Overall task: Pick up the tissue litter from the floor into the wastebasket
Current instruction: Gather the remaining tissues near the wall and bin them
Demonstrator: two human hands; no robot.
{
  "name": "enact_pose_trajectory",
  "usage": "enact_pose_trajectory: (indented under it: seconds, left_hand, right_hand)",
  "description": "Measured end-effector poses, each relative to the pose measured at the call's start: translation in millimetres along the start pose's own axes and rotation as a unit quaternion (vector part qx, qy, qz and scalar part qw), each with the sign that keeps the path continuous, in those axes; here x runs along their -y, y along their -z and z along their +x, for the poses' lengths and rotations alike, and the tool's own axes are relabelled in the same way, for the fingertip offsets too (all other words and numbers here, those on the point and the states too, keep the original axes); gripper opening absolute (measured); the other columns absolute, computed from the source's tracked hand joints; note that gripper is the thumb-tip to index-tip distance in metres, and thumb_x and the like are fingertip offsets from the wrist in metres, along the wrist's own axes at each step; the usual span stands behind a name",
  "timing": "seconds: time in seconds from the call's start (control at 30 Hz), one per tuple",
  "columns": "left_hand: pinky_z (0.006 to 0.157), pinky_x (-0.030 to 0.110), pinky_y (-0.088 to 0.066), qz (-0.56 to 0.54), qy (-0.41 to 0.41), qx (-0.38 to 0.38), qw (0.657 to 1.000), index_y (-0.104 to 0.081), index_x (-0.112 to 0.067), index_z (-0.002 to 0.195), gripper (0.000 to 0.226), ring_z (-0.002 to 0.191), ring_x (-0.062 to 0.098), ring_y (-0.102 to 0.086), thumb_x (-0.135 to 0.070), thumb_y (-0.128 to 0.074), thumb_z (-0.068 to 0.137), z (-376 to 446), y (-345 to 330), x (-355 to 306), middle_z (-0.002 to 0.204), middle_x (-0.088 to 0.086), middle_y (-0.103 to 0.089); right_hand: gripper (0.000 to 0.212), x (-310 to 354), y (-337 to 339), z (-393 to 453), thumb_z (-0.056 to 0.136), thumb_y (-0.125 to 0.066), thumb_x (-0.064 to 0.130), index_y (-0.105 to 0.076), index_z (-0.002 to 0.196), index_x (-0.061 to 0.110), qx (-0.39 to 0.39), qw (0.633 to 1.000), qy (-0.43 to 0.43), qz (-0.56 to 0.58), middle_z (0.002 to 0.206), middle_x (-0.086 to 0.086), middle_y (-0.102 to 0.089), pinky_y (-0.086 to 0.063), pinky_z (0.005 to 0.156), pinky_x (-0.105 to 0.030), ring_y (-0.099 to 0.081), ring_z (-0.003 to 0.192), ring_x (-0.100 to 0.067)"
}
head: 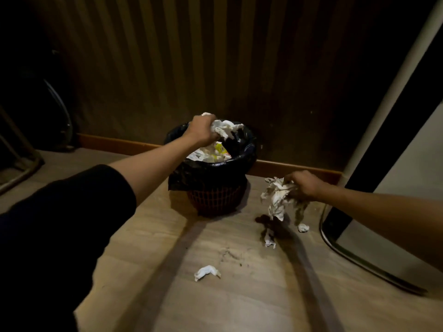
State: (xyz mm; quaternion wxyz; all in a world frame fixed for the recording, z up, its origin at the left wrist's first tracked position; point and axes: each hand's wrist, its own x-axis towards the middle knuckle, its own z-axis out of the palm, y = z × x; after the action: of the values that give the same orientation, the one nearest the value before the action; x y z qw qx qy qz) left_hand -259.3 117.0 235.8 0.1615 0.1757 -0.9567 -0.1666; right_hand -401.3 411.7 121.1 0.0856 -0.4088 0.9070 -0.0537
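A red mesh wastebasket (217, 200) lined with a black bag stands on the wooden floor against the wall, holding white and yellow litter. My left hand (201, 130) hovers over its rim, shut on a crumpled white tissue wad (226, 128). To the right of the basket my right hand (302, 185) grips a bunch of dirty white tissues (275, 200) that hangs just above the floor. Three small tissue scraps lie loose: one (303, 227) under my right hand, one (269, 240) beside a dark stain, one (206, 272) nearer to me.
A dark stain (266, 222) and scattered crumbs mark the floor by the scraps. A white-and-black panel with a curved metal base (359, 259) stands at the right. A metal frame (21, 171) sits at the far left. The slatted brown wall runs behind.
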Motion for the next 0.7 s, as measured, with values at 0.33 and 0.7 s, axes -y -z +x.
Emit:
enact_pose_trajectory:
  seconds: [0.33,0.7]
  left_hand:
    - [0.101,0.040,-0.052,-0.097,0.087,0.043,0.990,-0.054,-0.024,0.135,0.063,0.120,0.030,-0.059,-0.019,-0.080,0.078,3,7,28,0.134,0.010,-0.060]
    - [0.084,0.040,-0.060,-0.128,0.115,0.055,0.983,-0.072,-0.009,0.104,0.017,0.090,0.024,-0.072,-0.017,-0.069,0.089,-42,30,71,0.101,0.012,-0.074]
  right_hand:
    - [0.045,36,46,18,0.084,-0.075,0.016,-0.060,0.127,0.009,-0.114,0.946,-0.132,0.273,0.110,-0.004,-0.060,-0.052,0.074,-0.027,-0.061,0.089,-0.017]
    - [0.039,130,141,73,0.086,-0.074,0.021,-0.066,0.124,0.015,-0.241,0.895,-0.017,0.375,0.120,-0.001,-0.064,-0.052,0.092,-0.028,-0.060,0.104,-0.013]
